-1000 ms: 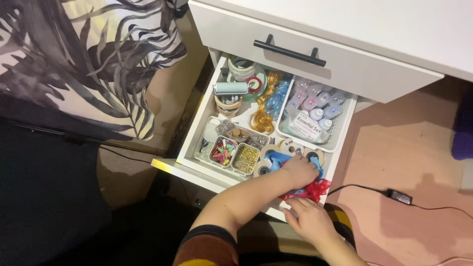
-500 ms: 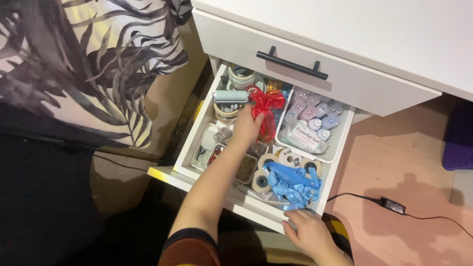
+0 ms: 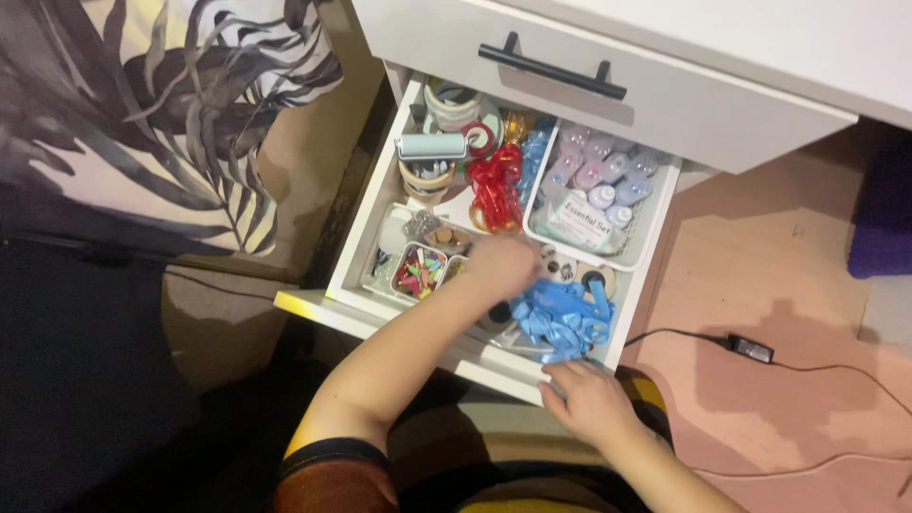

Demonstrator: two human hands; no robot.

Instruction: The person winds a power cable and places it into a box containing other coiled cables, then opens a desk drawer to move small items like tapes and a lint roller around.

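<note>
Two hands: left (image 3: 502, 263) seemingly empty inside drawer (image 3: 313, 304), right (image 3: 589, 404) gripping its front

Drawer (image 3: 375, 313) front seen as smooth matt white board; handle (image 3: 551, 68) matt black metal. Red ribbon (image 3: 494, 190) and blue ribbon (image 3: 562, 318) noted as glossy, crinkled plastic film. Tray (image 3: 635, 249) read as translucent plastic. Floor (image 3: 788, 256) appears matt, smooth.
</note>
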